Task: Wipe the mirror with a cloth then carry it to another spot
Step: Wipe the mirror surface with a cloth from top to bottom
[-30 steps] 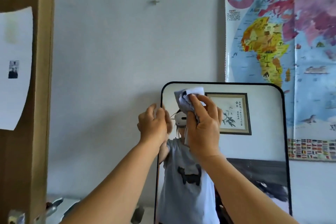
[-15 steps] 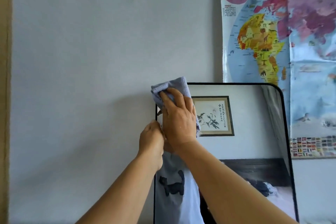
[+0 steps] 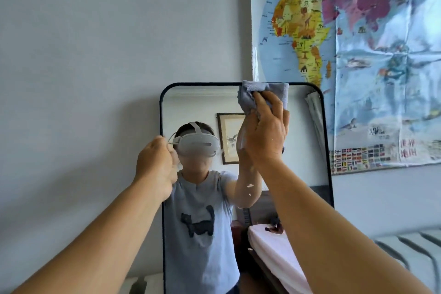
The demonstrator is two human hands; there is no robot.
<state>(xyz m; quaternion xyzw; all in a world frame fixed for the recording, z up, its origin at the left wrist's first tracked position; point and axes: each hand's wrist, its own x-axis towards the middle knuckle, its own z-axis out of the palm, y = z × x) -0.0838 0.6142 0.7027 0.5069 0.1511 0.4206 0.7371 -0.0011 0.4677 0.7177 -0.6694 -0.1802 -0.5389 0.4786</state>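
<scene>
While mirror [image 3: 296, 150] stands upright against wall [image 3: 83, 55], long axis vertical, glass facing me, I see both arms raised. Right hand [image 3: 263, 135] reaches up, fingers curled, grip closed on cloth [image 3: 263, 93], pressing it to glass at top edge. Left hand [image 3: 156, 166] at left frame edge mid-height, grip clenched on frame. World map [image 3: 358, 55] on wall behind mirror's top right corner.

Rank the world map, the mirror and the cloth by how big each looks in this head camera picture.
1. World map: it looks largest, though cut off at the top and right edges.
2. Mirror: cut off at the bottom, so its rank against the map is unsure.
3. Cloth: clearly smallest, bunched under the right hand.
</scene>
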